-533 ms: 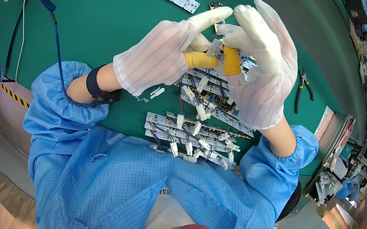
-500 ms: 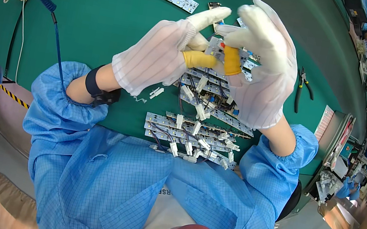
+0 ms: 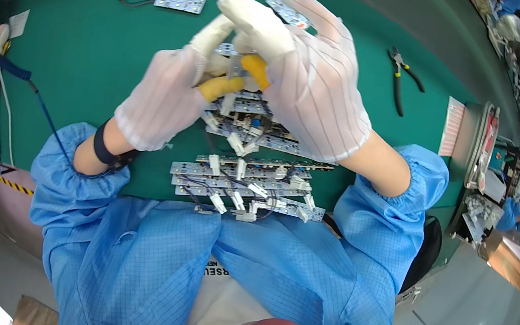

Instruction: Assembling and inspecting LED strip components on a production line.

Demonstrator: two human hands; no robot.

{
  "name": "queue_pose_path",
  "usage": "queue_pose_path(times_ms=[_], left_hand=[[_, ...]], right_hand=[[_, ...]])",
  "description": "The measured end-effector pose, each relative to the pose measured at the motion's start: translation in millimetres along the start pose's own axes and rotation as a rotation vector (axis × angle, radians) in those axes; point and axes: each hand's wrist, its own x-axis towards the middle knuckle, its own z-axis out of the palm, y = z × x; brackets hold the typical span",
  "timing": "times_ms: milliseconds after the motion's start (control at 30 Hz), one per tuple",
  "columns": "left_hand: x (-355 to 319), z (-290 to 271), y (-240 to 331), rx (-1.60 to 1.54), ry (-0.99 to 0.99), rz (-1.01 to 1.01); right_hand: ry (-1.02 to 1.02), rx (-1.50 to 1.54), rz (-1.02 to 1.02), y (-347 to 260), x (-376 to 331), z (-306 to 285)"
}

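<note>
Where the striped, white-gloved left hand (image 3: 172, 88) and right hand (image 3: 314, 71) meet, upper centre, curled fingers (image 3: 257, 21) hide any pinch.
The right's now slant further leftward.

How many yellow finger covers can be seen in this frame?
2. One yellow cover is on the left hand; the other yellow cover is on the right hand. Others could be hidden behind the gloved fingers.
</note>
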Motion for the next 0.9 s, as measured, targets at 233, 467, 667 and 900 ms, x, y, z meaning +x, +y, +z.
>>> queue_pose_path(times_ms=[233, 467, 667, 900], left_hand=[[-7.3, 0.3, -24.0, 0.18, 0.093, 0.223], [-8.9, -1.4, -16.4, 0.035, 0.125, 0.194], [-0.6, -17.4, -1.2, -0.2, -0.092, -0.022], [3.8, -11.1, 14.3, -0.361, 0.063, -0.284]], right_hand=[[-0.033, 0.027, -0.086, 2.0, 10.0, -5.1], [-0.011, 0.033, -0.13, -2.4, 4.1, 6.3], [0.035, 0.232, -0.001, 2.2, 1.6, 3.6], [0.303, 0.715, 0.519, 25.8, 0.0, -0.2]])
